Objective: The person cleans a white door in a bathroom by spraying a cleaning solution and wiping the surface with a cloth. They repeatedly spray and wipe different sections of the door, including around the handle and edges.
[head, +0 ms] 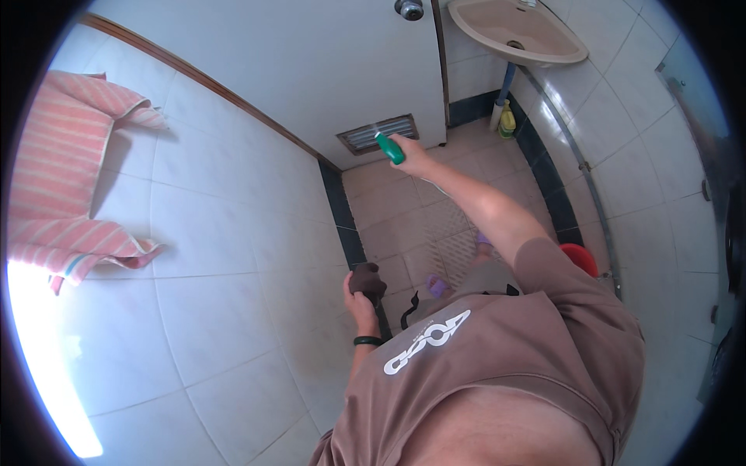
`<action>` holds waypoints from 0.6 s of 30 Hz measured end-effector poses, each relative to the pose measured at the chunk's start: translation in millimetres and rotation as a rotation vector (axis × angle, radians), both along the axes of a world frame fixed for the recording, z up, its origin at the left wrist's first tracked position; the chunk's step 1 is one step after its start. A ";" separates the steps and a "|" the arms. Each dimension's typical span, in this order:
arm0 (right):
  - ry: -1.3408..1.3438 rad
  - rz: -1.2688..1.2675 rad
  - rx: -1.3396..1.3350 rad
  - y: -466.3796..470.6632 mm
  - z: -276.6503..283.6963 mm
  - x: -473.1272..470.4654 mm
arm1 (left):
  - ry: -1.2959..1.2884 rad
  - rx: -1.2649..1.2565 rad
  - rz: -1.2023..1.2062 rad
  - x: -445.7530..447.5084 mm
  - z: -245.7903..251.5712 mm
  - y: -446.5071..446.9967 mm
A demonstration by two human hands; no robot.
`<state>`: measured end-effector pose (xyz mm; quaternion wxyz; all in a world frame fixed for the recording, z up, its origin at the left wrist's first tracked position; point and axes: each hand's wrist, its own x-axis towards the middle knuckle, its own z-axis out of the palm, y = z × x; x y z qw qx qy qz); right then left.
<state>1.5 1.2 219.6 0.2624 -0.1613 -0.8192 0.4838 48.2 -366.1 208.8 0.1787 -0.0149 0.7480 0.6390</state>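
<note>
My right hand (412, 156) reaches out over the floor and grips a green handheld sprayer (390, 148) with a white tip. The tip points at the louvred metal vent (382, 135) low in the white door (303, 64), and a faint whitish mist shows in front of the slats. Part of a thin white hose or cord (434, 185) appears below my right forearm. Beside the tiled wall on the left, my left hand (361, 309) holds a bunched dark brown cloth (368, 281). A dark band circles that wrist.
Pink striped towel (64, 151) hangs on the left wall. Corner washbasin (524, 35) juts out at upper right, above a yellow bottle (507, 121) and a drain pipe (505, 87). A red bucket or basin (579, 260) sits by the right wall. Purple slippers (436, 285) stand on the tiled floor (384, 215).
</note>
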 end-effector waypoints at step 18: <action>-0.068 0.217 0.033 -86.6 55.9 -100.4 | 0.024 0.053 0.093 9.0 7.2 -29.1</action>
